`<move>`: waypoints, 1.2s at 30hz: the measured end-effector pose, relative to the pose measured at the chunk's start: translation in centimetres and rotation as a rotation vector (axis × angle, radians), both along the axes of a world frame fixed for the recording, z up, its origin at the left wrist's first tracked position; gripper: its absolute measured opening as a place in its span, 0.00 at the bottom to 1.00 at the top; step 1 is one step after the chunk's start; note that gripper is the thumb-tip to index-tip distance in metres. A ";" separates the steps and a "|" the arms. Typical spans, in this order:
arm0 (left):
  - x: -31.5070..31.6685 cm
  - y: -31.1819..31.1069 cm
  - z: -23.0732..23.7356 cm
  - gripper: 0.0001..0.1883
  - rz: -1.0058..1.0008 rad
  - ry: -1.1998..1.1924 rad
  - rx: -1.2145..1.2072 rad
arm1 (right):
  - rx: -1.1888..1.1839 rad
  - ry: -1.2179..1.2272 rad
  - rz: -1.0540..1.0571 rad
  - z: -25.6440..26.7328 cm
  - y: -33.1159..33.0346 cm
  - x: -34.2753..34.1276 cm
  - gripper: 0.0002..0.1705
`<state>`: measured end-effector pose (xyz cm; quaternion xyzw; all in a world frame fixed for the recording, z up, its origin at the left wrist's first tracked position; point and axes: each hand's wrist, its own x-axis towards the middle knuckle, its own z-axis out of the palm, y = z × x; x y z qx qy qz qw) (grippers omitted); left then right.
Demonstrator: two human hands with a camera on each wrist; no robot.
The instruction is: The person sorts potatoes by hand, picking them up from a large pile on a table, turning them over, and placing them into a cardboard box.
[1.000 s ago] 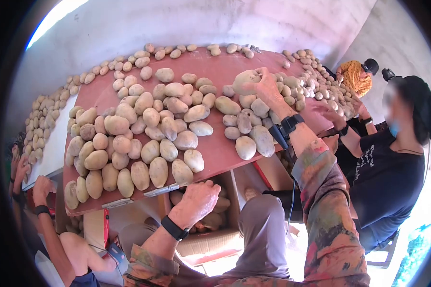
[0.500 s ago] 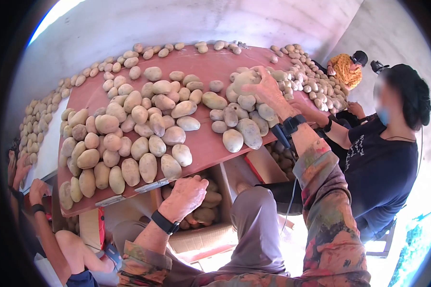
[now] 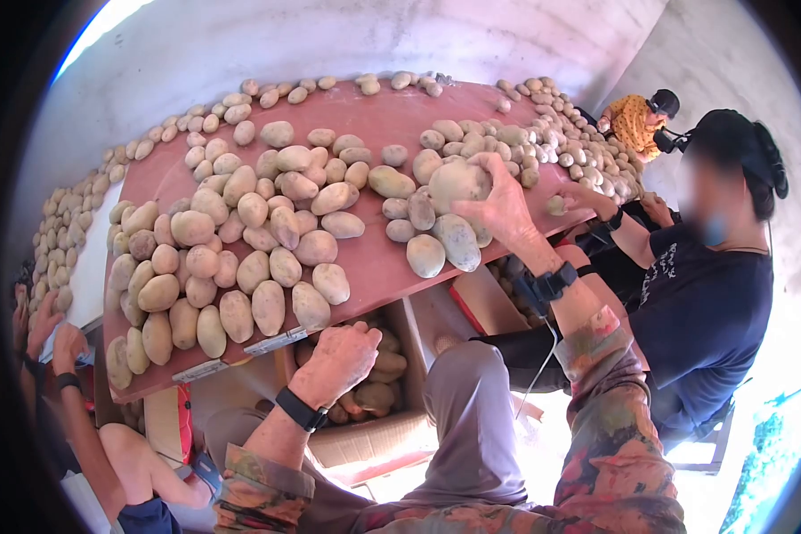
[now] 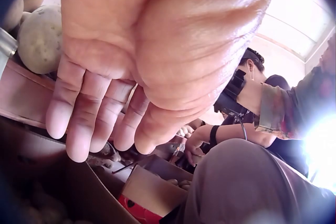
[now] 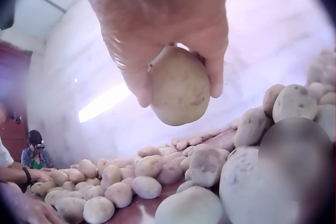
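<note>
A large potato (image 3: pixel 459 185) is gripped in my right hand (image 3: pixel 507 214), thumb on one side and fingers on the other. In the right wrist view this potato (image 5: pixel 180 85) hangs from the fingertips, over a blurred backdrop of other potatoes. The head view has it overlapping the smaller potato group on the right of the red table (image 3: pixel 365 271). My left hand (image 3: pixel 336 360) hangs loosely near the table's front edge, above a cardboard box of potatoes (image 3: pixel 378 396). Its fingers (image 4: pixel 79 134) point down with nothing in them in the left wrist view.
A big potato heap (image 3: pixel 200 262) covers the table's left part. Metal hinges (image 3: pixel 276 343) line the front edge. To the right sits a person in a dark shirt (image 3: pixel 716 303), hand near more potatoes. Another person's arm (image 3: pixel 93 427) is at the left, and my knee (image 3: pixel 472 392) is below.
The head view has shifted slightly. My right hand has brought the potato a little nearer to me and rightward over the table. The person at right has leaned and moved a hand.
</note>
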<state>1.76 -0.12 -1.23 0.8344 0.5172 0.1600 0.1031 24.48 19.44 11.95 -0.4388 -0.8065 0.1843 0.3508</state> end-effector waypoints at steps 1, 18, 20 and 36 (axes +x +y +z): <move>0.0 -0.1 0.1 0.08 0.001 -0.002 0.009 | -0.005 -0.001 0.006 -0.5 -0.7 -0.1 0.37; 0.0 -0.1 0.0 0.07 0.035 0.048 0.011 | 0.442 -0.373 0.494 -8.7 -5.3 -3.1 0.35; 0.1 -0.1 -0.1 0.07 0.043 0.057 0.004 | 0.491 -0.481 0.498 -9.3 -5.1 -3.2 0.31; 0.7 0.1 0.1 0.04 0.024 0.046 0.016 | 0.446 -0.508 0.607 -11.2 -5.9 -3.2 0.38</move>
